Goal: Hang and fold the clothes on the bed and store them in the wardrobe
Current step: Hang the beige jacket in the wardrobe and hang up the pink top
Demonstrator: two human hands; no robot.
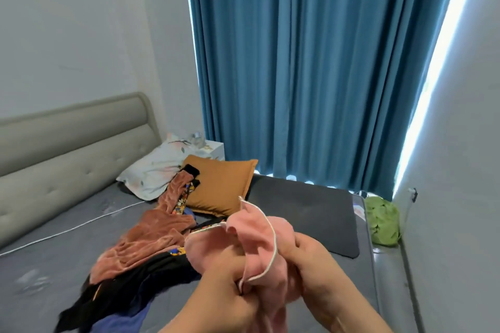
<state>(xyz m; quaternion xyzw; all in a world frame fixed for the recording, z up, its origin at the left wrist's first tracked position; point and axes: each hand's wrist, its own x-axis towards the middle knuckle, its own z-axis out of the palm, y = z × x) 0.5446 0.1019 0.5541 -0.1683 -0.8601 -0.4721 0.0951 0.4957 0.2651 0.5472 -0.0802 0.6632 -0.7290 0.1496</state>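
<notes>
Plain white walls (67,35) meet in a corner behind a grey padded headboard (67,143). A teal curtain (311,62) hangs in long folds, and a strip of daylight (443,62) glares along its right edge. The bed (54,265) has a grey cover with a dark mat (303,211) on it. A floral pillow (154,170) and a mustard cushion (221,186) lie before a small white nightstand (216,149).

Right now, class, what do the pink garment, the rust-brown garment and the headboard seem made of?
The pink garment: soft matte fabric, perhaps fleece; it bunches in thick folds. The rust-brown garment: velvet-like pile, by the sheen along its creases. The headboard: padded beige upholstery, button-tufted; leather or cloth, unclear.
</notes>
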